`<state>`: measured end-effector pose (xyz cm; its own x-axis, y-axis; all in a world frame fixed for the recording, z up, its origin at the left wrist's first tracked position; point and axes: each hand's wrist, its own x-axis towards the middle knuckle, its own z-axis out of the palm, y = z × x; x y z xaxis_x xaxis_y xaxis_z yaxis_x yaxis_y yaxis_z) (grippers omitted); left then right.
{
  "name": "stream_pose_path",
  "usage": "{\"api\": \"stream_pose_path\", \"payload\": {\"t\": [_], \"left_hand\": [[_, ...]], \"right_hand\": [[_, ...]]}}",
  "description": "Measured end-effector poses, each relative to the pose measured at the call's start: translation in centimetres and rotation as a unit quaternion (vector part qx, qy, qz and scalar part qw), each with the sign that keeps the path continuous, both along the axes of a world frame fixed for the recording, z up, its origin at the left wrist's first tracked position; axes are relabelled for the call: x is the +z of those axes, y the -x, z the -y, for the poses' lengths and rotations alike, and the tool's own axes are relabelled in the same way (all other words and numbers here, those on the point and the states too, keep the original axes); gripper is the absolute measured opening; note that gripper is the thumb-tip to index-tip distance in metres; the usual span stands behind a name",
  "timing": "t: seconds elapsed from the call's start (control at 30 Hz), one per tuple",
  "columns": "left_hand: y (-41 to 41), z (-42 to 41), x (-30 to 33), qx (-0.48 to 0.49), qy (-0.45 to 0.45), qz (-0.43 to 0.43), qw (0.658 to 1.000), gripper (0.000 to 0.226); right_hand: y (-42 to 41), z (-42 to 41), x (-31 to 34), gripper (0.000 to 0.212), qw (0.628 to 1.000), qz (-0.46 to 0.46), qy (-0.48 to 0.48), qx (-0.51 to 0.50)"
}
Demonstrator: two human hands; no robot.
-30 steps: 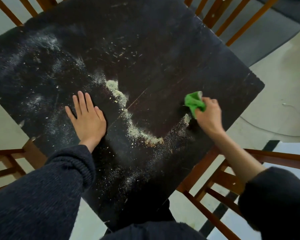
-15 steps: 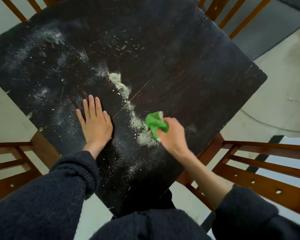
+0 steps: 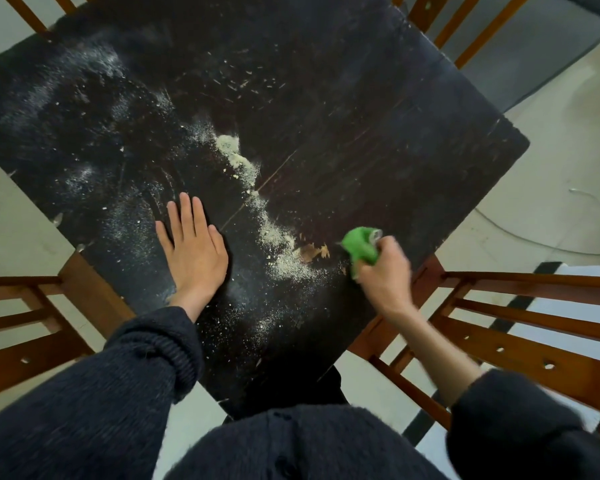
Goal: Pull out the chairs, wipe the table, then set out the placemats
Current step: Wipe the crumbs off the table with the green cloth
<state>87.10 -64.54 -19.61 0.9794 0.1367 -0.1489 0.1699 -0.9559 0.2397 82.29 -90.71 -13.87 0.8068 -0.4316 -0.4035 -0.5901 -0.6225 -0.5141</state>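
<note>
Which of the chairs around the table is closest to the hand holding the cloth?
The chair at lower right, its slatted back just beside the right hand gripping the green cloth. The others stand farther off.

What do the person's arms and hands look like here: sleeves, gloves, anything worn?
Both hands are bare: no gloves, rings or watch visible on the left hand or right hand. Both arms wear dark, fuzzy knit sleeves; the left sleeve has a ribbed cuff at the wrist, the right sleeve is pushed up, baring the forearm.

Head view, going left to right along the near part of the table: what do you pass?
Left chair → left hand flat on the table → line of crumbs → green cloth in the right hand → right chair.
</note>
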Motion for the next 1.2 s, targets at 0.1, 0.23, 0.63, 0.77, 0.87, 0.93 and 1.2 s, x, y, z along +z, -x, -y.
{"api": "stream_pose_path", "payload": {"t": [0.1,0.23,0.63,0.77,0.87,0.93,1.2], "left_hand": [[0.0,0.0,-0.1,-0.001,-0.003,0.000,1.000,0.054],[0.0,-0.2,-0.3,-0.004,-0.007,0.002,1.000,0.054],[0.0,-0.3,-0.4,-0.015,0.002,0.019,1.000,0.053],[0.0,-0.2,-0.3,-0.015,0.004,0.020,1.000,0.053],[0.0,-0.2,-0.1,-0.016,0.006,0.020,1.000,0.053],[0.1,-0.3,-0.1,-0.019,0.006,0.020,1.000,0.053],[0.1,-0.5,-0.1,-0.018,0.011,0.019,1.000,0.053]], "right_hand": [[0.8,-6.6,-0.2,0.019,0.994,-0.018,-0.096,0.051],[-1.0,-7.4,0.6,0.018,0.987,-0.014,-0.162,0.004],[4.7,-1.7,0.9,0.026,0.978,-0.190,-0.077,-0.028],[3.2,-7.3,0.2,0.036,0.977,-0.174,-0.122,0.010],[0.4,-9.6,0.8,0.037,0.969,-0.152,-0.192,0.018],[-1.2,-9.1,1.6,0.034,0.971,-0.128,-0.203,0.017],[-1.0,-1.9,2.1,0.032,0.985,-0.159,-0.067,-0.031]]}}
